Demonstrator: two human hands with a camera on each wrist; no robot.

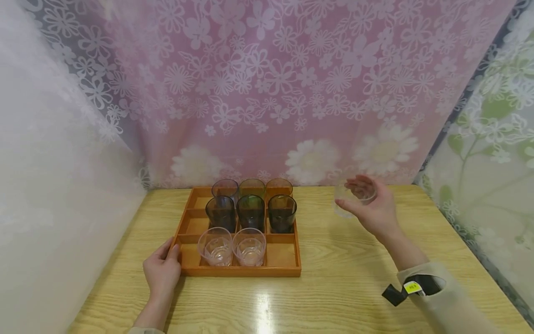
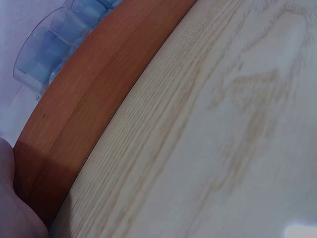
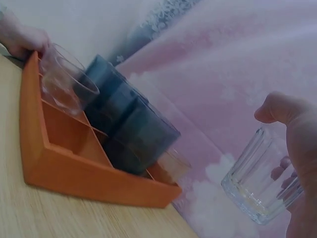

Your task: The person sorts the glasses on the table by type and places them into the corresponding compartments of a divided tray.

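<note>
In the head view, my left hand grips the front left corner of a wooden tray divided into compartments. Raised over the table to the right of that tray, my right hand holds a clear glass, thumb on its near side and fingers round the far side. The right wrist view shows the ribbed wall of this clear glass. Two clear tumblers stand in the tray's front row. Behind them are three dark glasses, then three tinted ones: bluish, greenish and amber.
A light wood-grain table carries the tray. Behind its back edge hangs a pink flowered curtain. Pale sheets stand at the left and right. A black strap dangles from my right wrist.
</note>
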